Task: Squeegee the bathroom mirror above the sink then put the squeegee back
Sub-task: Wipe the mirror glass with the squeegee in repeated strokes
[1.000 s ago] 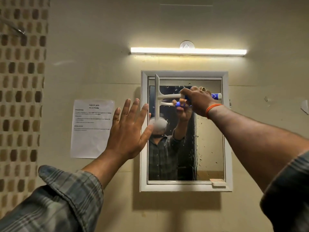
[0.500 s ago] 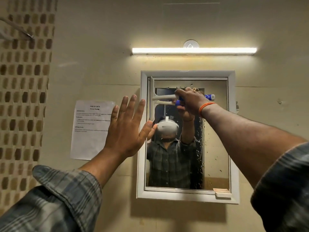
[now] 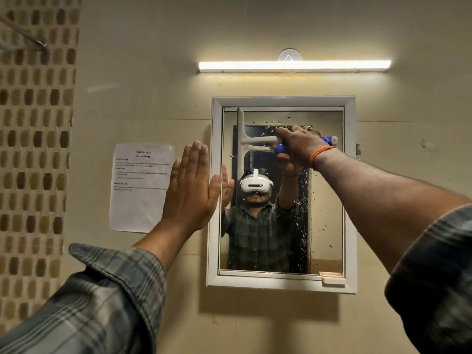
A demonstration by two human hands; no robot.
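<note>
A white-framed mirror hangs on a beige wall; everything else is placed against it. The person's left hand rests flat at its left frame edge, fingers now pressed together where they were fanned a second ago. The right hand, curled tight round the blue handle, holds the white squeegee in the mirror's upper left, blade upright, slightly right of where it stood half a second back. Droplets cling to the glass's right half, so wiping seems barely begun.

squeegee – white, blade vertical | mirror – white-framed, droplets
</note>
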